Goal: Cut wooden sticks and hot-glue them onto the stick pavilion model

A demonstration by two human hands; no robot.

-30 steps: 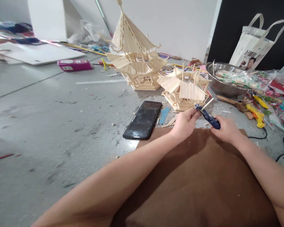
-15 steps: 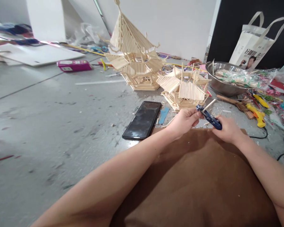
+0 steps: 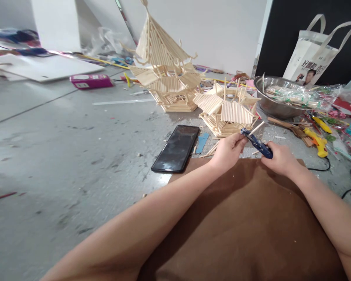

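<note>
My right hand is closed around the handles of dark blue pliers. Their head points up and left, toward my left hand. A thin wooden stick crosses at the pliers' head; its free end sticks out up and right. My left hand pinches the stick's near end, partly hidden by the fingers. Just beyond the hands stands a small model pavilion of wooden sticks with upright posts. A taller stick pagoda with a pointed roof is behind it, to the left.
A black phone lies left of my hands, with a blue strip beside it. At right are a metal bowl of bagged sticks, a yellow glue gun with a cord, and a white tote bag. Brown cloth spreads below my arms.
Both hands, with the pliers and stick, have shifted slightly left and up. More loose sticks now show beside my left wrist.
</note>
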